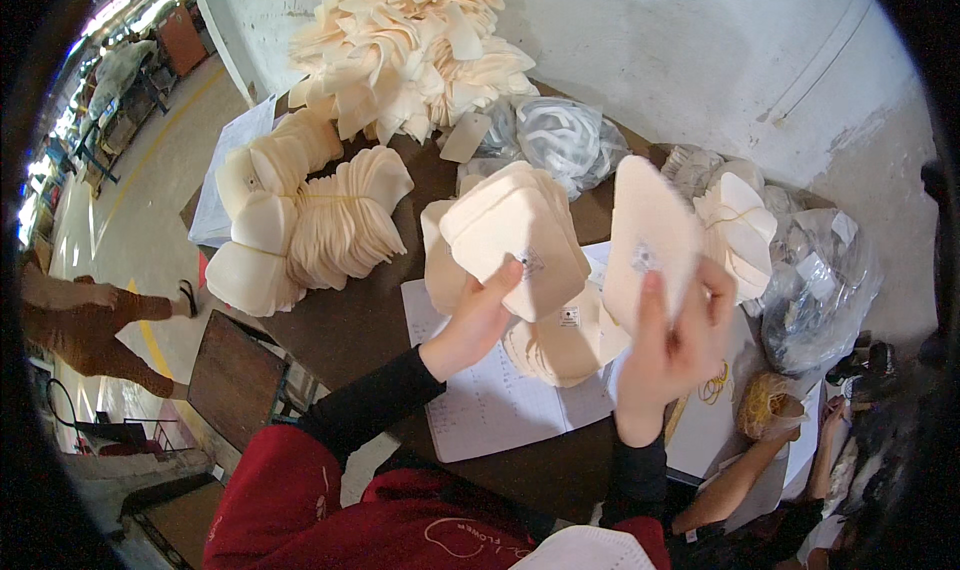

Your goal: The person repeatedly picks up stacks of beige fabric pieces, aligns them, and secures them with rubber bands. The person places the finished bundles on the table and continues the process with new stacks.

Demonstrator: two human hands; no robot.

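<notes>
Left hand held a stack of cream foam pads, rounded-trapezoid shape, fanned slightly and tilted, thumb pressed on the top pad near a small printed sticker. Right hand gripped a single cream pad of the same shape, upright and edge-tilted, just right of the stack and apart from it, also carrying a small sticker on its face, fingers wrapped round its lower edge. More loose pads of the same kind lay flat between and below both hands.
</notes>
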